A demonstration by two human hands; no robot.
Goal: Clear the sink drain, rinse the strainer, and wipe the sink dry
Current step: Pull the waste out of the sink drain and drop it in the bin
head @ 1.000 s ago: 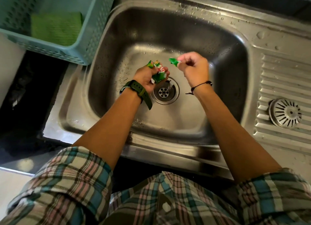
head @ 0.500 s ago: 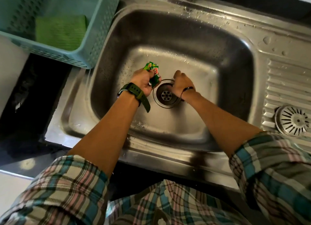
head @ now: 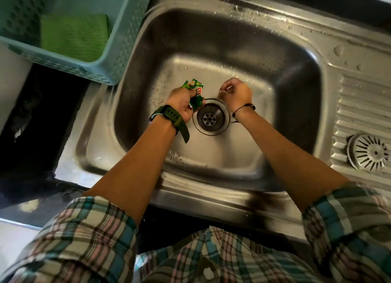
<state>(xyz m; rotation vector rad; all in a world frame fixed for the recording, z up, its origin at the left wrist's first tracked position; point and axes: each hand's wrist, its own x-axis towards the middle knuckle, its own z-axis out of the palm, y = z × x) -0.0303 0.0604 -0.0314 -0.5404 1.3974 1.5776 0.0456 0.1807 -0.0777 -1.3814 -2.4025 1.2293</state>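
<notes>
The steel sink (head: pixel 296 75) is wet, and its open drain (head: pixel 210 118) sits in the middle of the basin floor. My left hand (head: pixel 181 105), with a green watch on the wrist, grips crumpled green wrappers (head: pixel 195 92) just left of the drain. Just past the drain's far right edge, my right hand (head: pixel 237 95) has its fingers curled together. It seems to pinch a small pale scrap that is hard to make out. The round metal strainer (head: pixel 369 153) lies on the ribbed drainboard at the right.
A teal plastic basket (head: pixel 120 49) stands at the sink's far left corner with a folded green cloth (head: pixel 72 37) inside. Water drops dot the sink rim and the drainboard (head: pixel 359 104). A dark counter lies to the left.
My right hand went down to the drain rim, then lifted slightly toward the far right with its fingers pinched. The green scrap it held a second ago is gone from it. My left hand kept the wrappers.
</notes>
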